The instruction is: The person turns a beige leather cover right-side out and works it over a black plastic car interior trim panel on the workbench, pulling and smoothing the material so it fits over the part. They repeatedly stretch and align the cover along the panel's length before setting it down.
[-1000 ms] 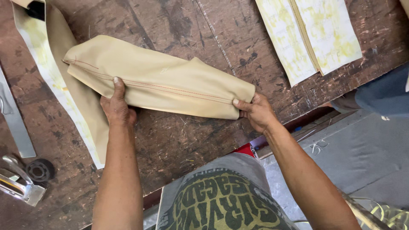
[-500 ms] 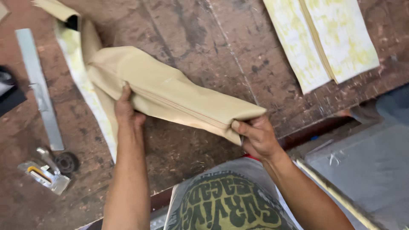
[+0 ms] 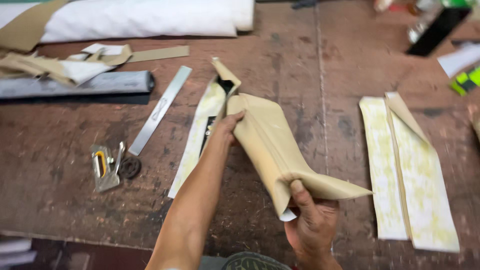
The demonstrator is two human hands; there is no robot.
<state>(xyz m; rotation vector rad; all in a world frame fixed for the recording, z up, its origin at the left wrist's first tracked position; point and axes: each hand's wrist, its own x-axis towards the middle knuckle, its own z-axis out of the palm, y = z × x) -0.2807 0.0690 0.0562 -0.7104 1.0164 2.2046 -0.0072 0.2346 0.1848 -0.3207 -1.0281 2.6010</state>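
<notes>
The folded tan fabric cover [image 3: 272,150], smooth and leather-like with a stitched seam along its length, is held above the middle of the worn brown wooden table [image 3: 65,200], tilted from upper left down to lower right. The left hand [image 3: 227,131] grips its upper end with fingers curled around the edge, while the right hand [image 3: 311,220] pinches the lower end, thumb pressed flat on top and the other fingers tucked beneath. To handle the piece well at this point, both ends seem best kept taut so the seam runs straight and the fold does not bunch. Just beside the left forearm lies a long pale strip with yellowish glue-stained backing [image 3: 197,135], partly under the cover. Toward the right edge lie two flat pale panels mottled yellow [image 3: 407,170], joined along a tan seam. Toward the left edge sit a grey metal ruler [image 3: 160,110], a small metal stapler tool [image 3: 104,167] and a dark round disc [image 3: 130,167]. A white fabric roll [image 3: 140,20] lies along the far edge.
</notes>
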